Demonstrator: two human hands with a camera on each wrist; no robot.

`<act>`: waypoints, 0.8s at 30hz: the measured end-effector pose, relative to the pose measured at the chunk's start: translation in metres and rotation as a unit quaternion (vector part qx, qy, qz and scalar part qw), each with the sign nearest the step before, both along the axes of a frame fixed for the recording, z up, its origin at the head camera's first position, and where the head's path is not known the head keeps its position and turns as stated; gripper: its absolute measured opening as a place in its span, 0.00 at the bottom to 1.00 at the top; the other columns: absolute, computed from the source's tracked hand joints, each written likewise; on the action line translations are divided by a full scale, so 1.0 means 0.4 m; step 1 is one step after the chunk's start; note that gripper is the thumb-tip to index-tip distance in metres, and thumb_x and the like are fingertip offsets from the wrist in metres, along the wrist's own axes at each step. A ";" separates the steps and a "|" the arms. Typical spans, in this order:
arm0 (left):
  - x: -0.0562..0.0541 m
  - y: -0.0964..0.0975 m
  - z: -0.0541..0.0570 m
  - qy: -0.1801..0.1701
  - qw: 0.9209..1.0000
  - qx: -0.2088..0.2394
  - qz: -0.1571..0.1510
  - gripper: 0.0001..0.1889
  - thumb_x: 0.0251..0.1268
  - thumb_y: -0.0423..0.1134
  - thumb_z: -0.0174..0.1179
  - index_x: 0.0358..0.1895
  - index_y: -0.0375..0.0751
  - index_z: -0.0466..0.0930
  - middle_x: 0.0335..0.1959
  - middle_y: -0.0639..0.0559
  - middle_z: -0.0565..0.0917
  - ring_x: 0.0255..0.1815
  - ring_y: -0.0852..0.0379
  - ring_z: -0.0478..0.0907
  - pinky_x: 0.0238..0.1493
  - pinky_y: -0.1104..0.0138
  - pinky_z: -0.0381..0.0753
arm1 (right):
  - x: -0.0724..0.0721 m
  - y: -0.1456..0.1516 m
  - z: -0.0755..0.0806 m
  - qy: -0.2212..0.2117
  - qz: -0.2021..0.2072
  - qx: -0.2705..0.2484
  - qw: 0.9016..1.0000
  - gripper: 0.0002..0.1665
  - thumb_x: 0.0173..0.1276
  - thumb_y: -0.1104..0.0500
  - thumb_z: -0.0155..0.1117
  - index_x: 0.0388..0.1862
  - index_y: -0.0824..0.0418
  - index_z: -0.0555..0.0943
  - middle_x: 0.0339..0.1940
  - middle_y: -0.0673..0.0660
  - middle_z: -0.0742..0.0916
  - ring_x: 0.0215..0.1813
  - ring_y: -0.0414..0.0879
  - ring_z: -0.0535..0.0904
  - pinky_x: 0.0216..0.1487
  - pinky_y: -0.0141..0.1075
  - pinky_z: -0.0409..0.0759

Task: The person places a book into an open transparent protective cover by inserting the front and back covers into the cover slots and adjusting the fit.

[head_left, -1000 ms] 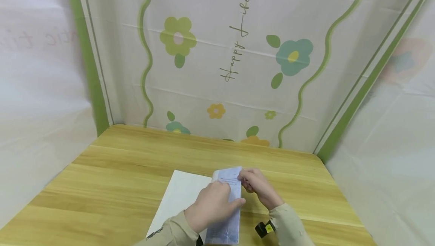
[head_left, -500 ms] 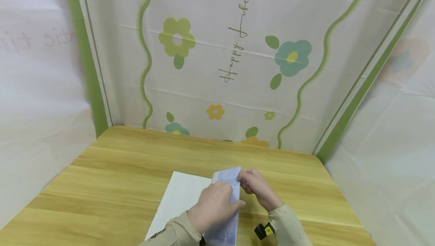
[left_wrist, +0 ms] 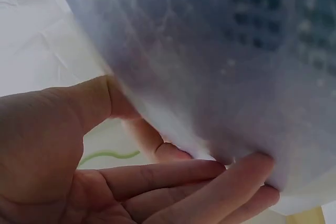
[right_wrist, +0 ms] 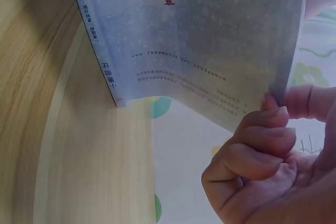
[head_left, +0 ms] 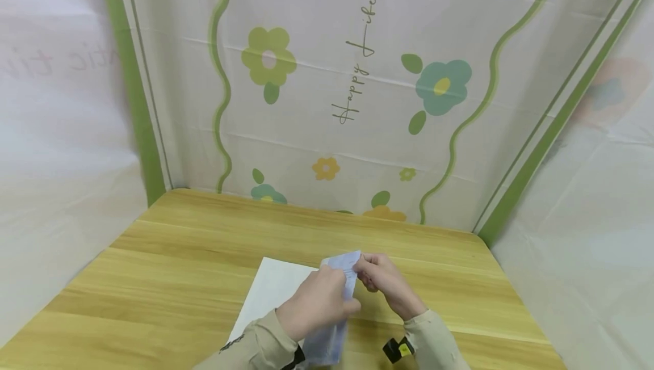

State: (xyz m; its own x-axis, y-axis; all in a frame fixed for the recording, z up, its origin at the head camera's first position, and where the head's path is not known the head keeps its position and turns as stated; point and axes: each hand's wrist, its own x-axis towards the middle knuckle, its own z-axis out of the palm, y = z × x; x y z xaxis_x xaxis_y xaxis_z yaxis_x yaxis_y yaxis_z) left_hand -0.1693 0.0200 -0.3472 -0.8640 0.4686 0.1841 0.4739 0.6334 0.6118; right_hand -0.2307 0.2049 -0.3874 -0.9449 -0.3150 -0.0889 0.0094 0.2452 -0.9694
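Note:
A thin book (head_left: 278, 287) lies on the table, a white side at the left and a bluish printed cover (head_left: 327, 347) raised at the right. My right hand (head_left: 383, 279) pinches the far right corner of this cover. In the right wrist view, the cover (right_wrist: 205, 35) bends up from its lettered spine, showing small print and a red deer; curled fingers of the right hand (right_wrist: 252, 161) hold its edge. My left hand (head_left: 317, 302) lies across the cover, thumb by its right edge. Extended fingers (left_wrist: 173, 182) touch the cover (left_wrist: 210, 93) in the left wrist view.
The wooden table (head_left: 179, 279) meets a white flowered curtain (head_left: 378, 148) at its far edge. White sheets (head_left: 66, 131) hang along both sides. A black device with a yellow label (head_left: 398, 350) sits at the right wrist.
The cover has been tilted up more steeply, so its right edge sits further left. My left thumb has moved slightly left, and the right hand still pinches the corner.

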 end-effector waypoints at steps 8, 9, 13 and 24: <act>0.006 -0.011 0.014 0.011 1.000 0.003 -0.012 0.23 0.57 0.26 0.55 0.10 0.50 0.57 0.06 0.65 0.53 0.06 0.71 0.48 0.08 0.79 0.50 | 0.001 -0.009 0.000 -0.005 0.019 -0.012 1.000 0.26 0.73 0.44 0.59 0.25 0.63 0.73 0.19 0.53 0.74 0.20 0.42 0.64 0.22 0.30 0.63; 0.007 -0.015 0.015 0.013 1.000 0.000 -0.013 0.23 0.58 0.25 0.54 0.11 0.50 0.57 0.06 0.65 0.52 0.07 0.70 0.48 0.09 0.78 0.49 | 0.001 -0.010 0.000 -0.005 0.022 -0.013 1.000 0.26 0.73 0.42 0.58 0.26 0.63 0.75 0.19 0.53 0.74 0.20 0.42 0.64 0.22 0.30 0.63; 0.010 -0.037 0.022 0.000 1.000 0.002 -0.017 0.23 0.62 0.23 0.52 0.13 0.48 0.59 0.06 0.64 0.53 0.06 0.70 0.48 0.08 0.78 0.50 | 0.003 -0.009 -0.001 -0.001 0.034 -0.018 0.999 0.29 0.74 0.38 0.54 0.31 0.63 0.78 0.20 0.54 0.76 0.21 0.42 0.67 0.22 0.30 0.65; -0.002 -0.113 0.017 -0.036 0.999 0.009 0.037 0.18 0.66 0.24 0.47 0.16 0.41 0.67 0.07 0.57 0.64 0.04 0.68 0.61 0.04 0.74 0.64 | 0.006 -0.001 -0.018 0.020 0.046 0.031 0.998 0.18 0.75 0.50 0.59 0.33 0.64 0.79 0.20 0.54 0.77 0.20 0.44 0.69 0.22 0.32 0.72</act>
State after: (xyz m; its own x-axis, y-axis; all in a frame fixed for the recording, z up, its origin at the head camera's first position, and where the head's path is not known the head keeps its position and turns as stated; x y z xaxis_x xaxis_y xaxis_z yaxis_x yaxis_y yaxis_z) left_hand -0.1699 -0.0251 -0.3404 -0.9077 0.3994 0.1287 0.3805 0.6540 0.6539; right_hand -0.2284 0.2044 -0.3947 -0.9157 -0.3953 -0.0726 -0.0548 0.3019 -0.9518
